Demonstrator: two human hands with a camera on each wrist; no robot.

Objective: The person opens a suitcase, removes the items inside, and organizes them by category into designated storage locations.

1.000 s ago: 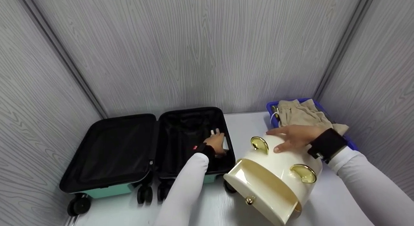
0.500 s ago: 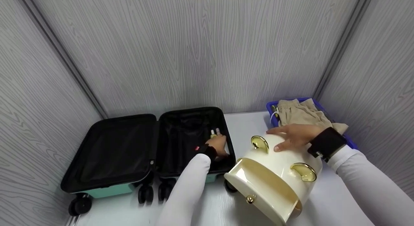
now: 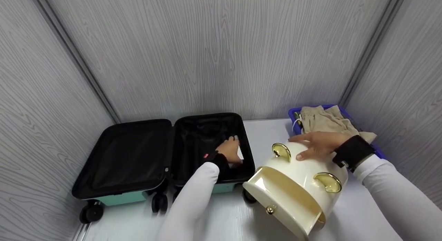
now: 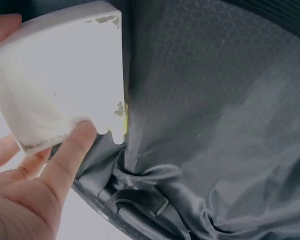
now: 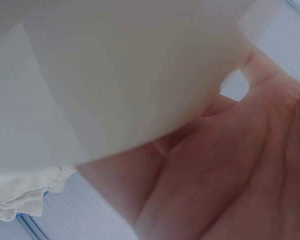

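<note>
A teal suitcase [image 3: 121, 198] lies wide open on the table, showing its black lining [image 4: 215, 100]. My left hand [image 3: 229, 149] is down in its right half and grips a white box [image 4: 60, 75] with scuffed edges between thumb and fingers. A cream cosmetic case [image 3: 297, 179] with gold handles lies tipped on its side to the right of the suitcase. On its upper side rests my right hand [image 3: 317, 144], fingers straight and spread. In the right wrist view the palm [image 5: 230, 165] lies against the cream surface [image 5: 115, 75].
At the back right stands a blue bin [image 3: 293, 115] holding folded beige clothes [image 3: 324, 120]. Grey wood-grain walls close in on three sides. The suitcase's left half [image 3: 124, 158] holds nothing. White tabletop [image 3: 266, 134] shows between the suitcase and the bin.
My left hand has shifted a little farther into the suitcase's right half, covering the small bottles that showed at its fingertips. The right hand stays on the cream case.
</note>
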